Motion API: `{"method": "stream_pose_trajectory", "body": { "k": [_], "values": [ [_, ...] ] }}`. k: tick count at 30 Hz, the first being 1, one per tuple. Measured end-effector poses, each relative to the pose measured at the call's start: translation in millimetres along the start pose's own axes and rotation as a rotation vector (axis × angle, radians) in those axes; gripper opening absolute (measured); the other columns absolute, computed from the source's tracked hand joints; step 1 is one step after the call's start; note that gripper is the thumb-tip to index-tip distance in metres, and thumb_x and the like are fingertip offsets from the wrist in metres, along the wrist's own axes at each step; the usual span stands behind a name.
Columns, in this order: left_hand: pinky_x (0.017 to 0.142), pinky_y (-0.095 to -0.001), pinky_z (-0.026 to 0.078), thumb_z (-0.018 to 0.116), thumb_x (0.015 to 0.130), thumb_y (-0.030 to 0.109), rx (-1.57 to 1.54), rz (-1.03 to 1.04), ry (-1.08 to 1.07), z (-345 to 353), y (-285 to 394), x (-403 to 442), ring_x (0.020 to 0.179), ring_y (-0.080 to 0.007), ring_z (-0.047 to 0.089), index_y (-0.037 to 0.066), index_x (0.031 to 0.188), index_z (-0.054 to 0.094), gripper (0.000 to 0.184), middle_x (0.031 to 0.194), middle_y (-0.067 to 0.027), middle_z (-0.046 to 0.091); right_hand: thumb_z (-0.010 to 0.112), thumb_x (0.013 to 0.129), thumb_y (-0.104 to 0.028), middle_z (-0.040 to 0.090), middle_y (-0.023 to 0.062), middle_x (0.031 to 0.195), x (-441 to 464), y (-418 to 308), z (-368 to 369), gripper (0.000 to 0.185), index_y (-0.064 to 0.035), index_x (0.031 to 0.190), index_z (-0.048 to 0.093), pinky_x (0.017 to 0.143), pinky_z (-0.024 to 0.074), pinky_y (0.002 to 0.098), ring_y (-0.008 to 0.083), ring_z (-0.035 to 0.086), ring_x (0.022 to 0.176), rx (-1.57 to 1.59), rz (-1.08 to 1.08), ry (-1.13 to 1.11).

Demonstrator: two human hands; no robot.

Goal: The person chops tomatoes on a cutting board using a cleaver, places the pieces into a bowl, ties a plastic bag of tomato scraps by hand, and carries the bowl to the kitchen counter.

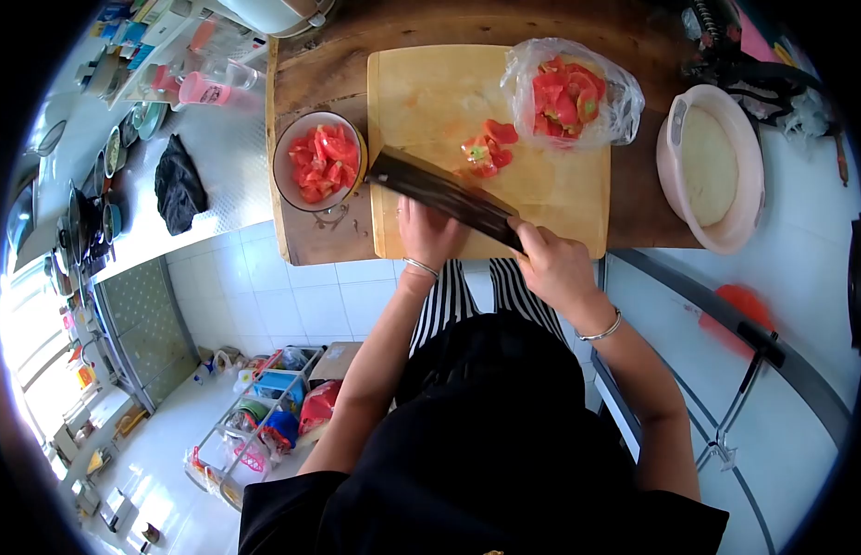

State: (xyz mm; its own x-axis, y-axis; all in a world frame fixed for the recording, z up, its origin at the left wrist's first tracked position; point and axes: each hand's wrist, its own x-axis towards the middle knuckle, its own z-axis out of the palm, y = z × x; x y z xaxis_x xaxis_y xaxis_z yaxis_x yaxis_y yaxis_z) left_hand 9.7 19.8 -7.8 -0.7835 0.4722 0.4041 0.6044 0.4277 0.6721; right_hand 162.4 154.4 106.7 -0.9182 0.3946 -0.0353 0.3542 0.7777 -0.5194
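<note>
Cleaver [446,196] is clamped in right hand [558,270], apparently for control; grip of left hand [428,235], partly blade-hidden, cannot be told.

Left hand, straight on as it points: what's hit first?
Probably the cleaver: its blade crosses just ahead of the left hand. Depth is unclear, so the hand might pass underneath.

PASS: cutting board [421,83] far left, between bowl [282,185] and plastic bag [625,106]; near right, below bag | BLOCK: knife [449,199] slants over near left, both hands (left hand [430,231], right hand [555,268]) at near edge; tomato pieces [488,151] mid-board | TIGHT: bag–basin [669,171] gap
</note>
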Motion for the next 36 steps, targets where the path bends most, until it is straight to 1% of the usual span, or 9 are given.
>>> {"method": "stream_pose_trajectory", "body": {
  "k": [4, 7, 11, 13, 17, 19, 27, 31, 36],
  "values": [
    [0.086, -0.0418, 0.048, 0.073, 0.076, 0.02, -0.102, -0.177, -0.282, -9, 5, -3, 0.097, -0.0348, 0.062, 0.003, 0.105, 0.064, 0.035, 0.101, -0.0165, 0.067, 0.064, 0.078, -0.009, 0.059, 0.0062, 0.066, -8, 5, 6, 0.034, -0.0084, 0.112, 0.059, 0.048, 0.0494, 0.0352, 0.0247, 0.062, 0.055, -0.106, -0.139, 0.04],
    [0.086, -0.0409, 0.049, 0.072, 0.078, 0.02, -0.061, -0.066, -0.298, -3, -2, -4, 0.097, -0.0327, 0.063, 0.003, 0.107, 0.064, 0.035, 0.103, -0.0145, 0.067, 0.061, 0.077, -0.008, 0.058, 0.006, 0.066, -6, 6, 11, 0.036, -0.0084, 0.113, 0.059, 0.047, 0.0487, 0.0337, 0.0234, 0.061, 0.054, -0.157, -0.166, 0.037],
    [0.076, -0.0409, 0.05, 0.076, 0.073, 0.026, -0.107, -0.045, -0.163, 16, -18, -10, 0.085, -0.0319, 0.065, 0.008, 0.094, 0.068, 0.029, 0.089, -0.0097, 0.068, 0.061, 0.077, -0.009, 0.055, 0.0046, 0.065, 10, 0, 30, 0.038, -0.0076, 0.115, 0.059, 0.046, 0.0481, 0.0328, 0.0222, 0.059, 0.051, -0.242, -0.195, 0.04],
    [0.081, -0.043, 0.048, 0.078, 0.07, 0.025, -0.259, -0.247, -0.166, 9, -8, -3, 0.091, -0.0334, 0.063, 0.008, 0.094, 0.068, 0.031, 0.092, -0.0123, 0.067, 0.06, 0.079, -0.009, 0.056, 0.005, 0.066, 13, -5, 30, 0.035, -0.0065, 0.114, 0.059, 0.046, 0.0483, 0.0329, 0.0224, 0.059, 0.05, -0.24, -0.205, 0.061],
    [0.083, -0.0441, 0.047, 0.078, 0.069, 0.024, -0.142, -0.195, -0.199, 9, -11, -9, 0.097, -0.0357, 0.06, 0.008, 0.099, 0.065, 0.036, 0.097, -0.015, 0.065, 0.06, 0.081, -0.01, 0.058, 0.0077, 0.068, 28, -15, 33, 0.033, -0.0053, 0.114, 0.055, 0.047, 0.0495, 0.0345, 0.024, 0.061, 0.053, -0.213, -0.121, -0.01],
    [0.082, -0.0439, 0.047, 0.077, 0.069, 0.023, -0.096, -0.149, -0.082, 8, -5, -3, 0.1, -0.0386, 0.056, 0.006, 0.104, 0.06, 0.043, 0.104, -0.0164, 0.06, 0.06, 0.082, -0.011, 0.06, 0.0086, 0.069, 35, -16, 30, 0.032, -0.0055, 0.113, 0.054, 0.047, 0.0499, 0.0352, 0.0249, 0.062, 0.054, -0.199, -0.097, -0.022],
    [0.082, -0.0415, 0.048, 0.079, 0.068, 0.016, -0.151, -0.087, -0.088, 1, 7, 9, 0.099, -0.0347, 0.056, 0.006, 0.102, 0.056, 0.042, 0.108, -0.0149, 0.057, 0.063, 0.086, -0.018, 0.063, 0.0184, 0.074, 27, 3, -10, 0.028, -0.0031, 0.105, 0.049, 0.06, 0.0495, 0.0485, 0.0383, 0.063, 0.067, 0.158, 0.153, -0.25],
    [0.09, -0.038, 0.046, 0.078, 0.07, 0.007, -0.182, -0.107, -0.124, -6, 12, 9, 0.102, -0.0326, 0.055, 0.003, 0.101, 0.055, 0.039, 0.109, -0.0159, 0.055, 0.068, 0.084, -0.017, 0.062, 0.0222, 0.077, 64, 23, 11, 0.032, -0.0008, 0.105, 0.051, 0.062, 0.0474, 0.0432, 0.0408, 0.06, 0.071, 0.36, 0.23, -0.353],
    [0.089, -0.0402, 0.048, 0.072, 0.072, 0.005, -0.316, -0.059, -0.179, -14, 6, 18, 0.105, -0.0344, 0.056, 0.005, 0.105, 0.058, 0.036, 0.115, -0.0166, 0.055, 0.069, 0.083, -0.016, 0.06, 0.0202, 0.073, 61, 38, 14, 0.032, 0.0005, 0.105, 0.053, 0.061, 0.0467, 0.038, 0.0338, 0.06, 0.065, 0.514, 0.265, -0.256]
  ]
}}
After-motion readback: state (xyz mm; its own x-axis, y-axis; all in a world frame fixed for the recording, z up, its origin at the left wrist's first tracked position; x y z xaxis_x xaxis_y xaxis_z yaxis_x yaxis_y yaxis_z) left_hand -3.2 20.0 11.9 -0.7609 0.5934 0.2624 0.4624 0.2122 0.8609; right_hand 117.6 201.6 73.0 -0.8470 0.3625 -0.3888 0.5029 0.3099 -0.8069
